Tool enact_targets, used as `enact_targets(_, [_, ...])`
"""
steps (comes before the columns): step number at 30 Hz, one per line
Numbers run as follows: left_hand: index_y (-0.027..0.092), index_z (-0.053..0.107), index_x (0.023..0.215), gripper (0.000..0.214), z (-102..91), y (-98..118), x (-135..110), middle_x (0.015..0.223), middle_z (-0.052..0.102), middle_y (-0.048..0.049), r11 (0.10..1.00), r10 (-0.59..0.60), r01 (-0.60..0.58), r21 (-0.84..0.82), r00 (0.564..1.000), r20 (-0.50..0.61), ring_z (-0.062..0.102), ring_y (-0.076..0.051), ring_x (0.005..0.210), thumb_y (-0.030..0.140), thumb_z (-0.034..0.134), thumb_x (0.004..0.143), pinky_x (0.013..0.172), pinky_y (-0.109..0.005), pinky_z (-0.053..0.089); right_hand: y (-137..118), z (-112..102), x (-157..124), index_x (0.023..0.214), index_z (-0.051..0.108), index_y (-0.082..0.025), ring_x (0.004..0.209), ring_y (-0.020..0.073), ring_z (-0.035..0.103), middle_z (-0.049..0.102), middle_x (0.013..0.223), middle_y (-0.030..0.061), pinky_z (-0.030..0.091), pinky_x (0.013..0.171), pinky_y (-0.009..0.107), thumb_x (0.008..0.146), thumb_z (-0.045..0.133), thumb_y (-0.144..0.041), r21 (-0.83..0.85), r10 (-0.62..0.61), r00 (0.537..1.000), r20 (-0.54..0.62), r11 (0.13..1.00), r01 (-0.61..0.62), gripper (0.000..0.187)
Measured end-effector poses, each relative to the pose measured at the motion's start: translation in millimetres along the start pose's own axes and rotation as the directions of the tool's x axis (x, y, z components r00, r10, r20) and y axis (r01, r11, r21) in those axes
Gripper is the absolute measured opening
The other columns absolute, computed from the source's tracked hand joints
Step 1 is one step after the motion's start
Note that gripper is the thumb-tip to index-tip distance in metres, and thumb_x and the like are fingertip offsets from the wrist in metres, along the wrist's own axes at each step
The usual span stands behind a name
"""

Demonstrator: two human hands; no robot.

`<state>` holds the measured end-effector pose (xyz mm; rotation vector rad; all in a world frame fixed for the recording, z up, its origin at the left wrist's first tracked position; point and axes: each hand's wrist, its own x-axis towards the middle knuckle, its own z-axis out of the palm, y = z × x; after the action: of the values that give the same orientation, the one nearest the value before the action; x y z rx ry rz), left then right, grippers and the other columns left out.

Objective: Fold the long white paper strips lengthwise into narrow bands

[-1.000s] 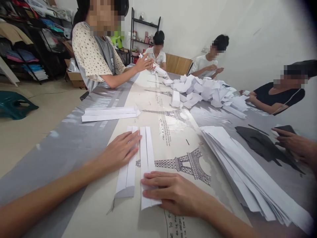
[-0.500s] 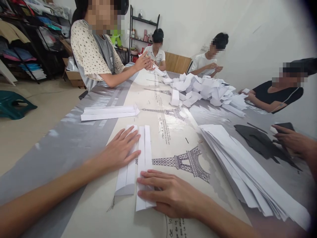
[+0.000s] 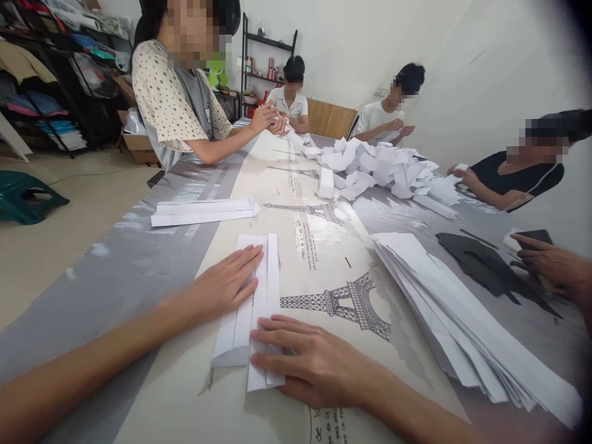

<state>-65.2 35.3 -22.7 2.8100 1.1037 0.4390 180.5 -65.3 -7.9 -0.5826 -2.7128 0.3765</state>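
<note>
Two folded white paper strips lie lengthwise in front of me on the printed tablecloth. My left hand (image 3: 226,280) rests flat across the left paper strip (image 3: 231,342), fingers stretched out, its fingertips at the seam between the strips. Lower down, my right hand (image 3: 308,357) lies on the near part of the right paper strip (image 3: 267,293), its fingers extended over the paper and the thumb side towards me. The strips' long edges touch or slightly overlap; I cannot tell which. Neither hand grasps anything.
More folded strips (image 3: 203,211) lie farther left. A stack of white paper (image 3: 444,314) is on the right, with a heap of folded pieces (image 3: 370,163) behind it. A co-worker's hand (image 3: 552,262) is beside dark cloth (image 3: 485,259). Other people sit or stand around the table.
The right strip has slid left under my right hand, closing the gap to the left strip. My left hand has stayed nearly in place.
</note>
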Motion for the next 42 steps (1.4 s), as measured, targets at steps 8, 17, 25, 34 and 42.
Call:
enact_targets(8, [0.012,0.038,0.154,0.056,2.1,-1,1,0.162,0.036,-0.0149,1.0,-0.014,0.014,0.02,1.0,0.006,0.036,-0.027,0.15,0.043,0.032,0.108,0.123,-0.045,0.032,-3,0,4,0.126,0.066,-0.015,0.143,0.0191,0.047,0.06,0.145,0.0089,0.033,0.124,0.033,0.106,0.049,-0.025,-0.047,-0.013,0.999,-0.033,0.999,0.012,0.028])
enact_targets(17, [0.014,0.035,0.155,0.056,0.9,-1,3,0.162,0.038,-0.0143,1.0,0.003,-0.003,0.031,1.0,0.013,0.039,-0.028,0.148,0.044,0.032,0.107,0.121,-0.045,0.032,-4,1,4,0.13,0.063,-0.014,0.142,0.0189,0.047,0.061,0.144,0.0114,0.036,0.123,0.037,0.104,0.05,-0.021,-0.05,0.007,1.0,-0.008,0.999,-0.008,0.03])
enact_targets(25, [0.014,0.036,0.154,0.055,0.7,-4,5,0.162,0.038,-0.0133,1.0,0.002,-0.003,0.02,1.0,0.029,0.039,-0.027,0.147,0.043,0.032,0.108,0.12,-0.044,0.031,-7,3,5,0.133,0.058,-0.01,0.143,0.023,0.045,0.058,0.148,0.0095,0.035,0.124,0.038,0.102,0.053,-0.023,-0.022,0.056,0.998,0.0,0.998,-0.056,0.034])
enact_targets(34, [0.017,0.039,0.152,0.054,1.5,-4,3,0.161,0.039,-0.0127,1.0,-0.008,0.008,-0.004,1.0,-0.002,0.038,-0.028,0.147,0.046,0.034,0.107,0.12,-0.045,0.032,-10,1,4,0.154,0.039,-0.012,0.145,0.0234,0.043,0.047,0.157,0.0131,0.036,0.123,0.039,0.099,0.059,-0.022,0.0,0.104,0.994,0.043,0.995,-0.104,0.06])
enact_targets(42, [0.017,0.036,0.154,0.054,2.0,-7,3,0.163,0.036,-0.0115,1.0,-0.006,0.005,0.009,1.0,0.03,0.034,-0.027,0.15,0.043,0.036,0.107,0.122,-0.045,0.03,-10,0,4,0.139,0.058,-0.018,0.143,0.0261,0.044,0.052,0.154,0.0026,0.039,0.121,0.042,0.103,0.051,-0.021,-0.064,0.035,0.999,0.034,0.997,-0.033,0.037])
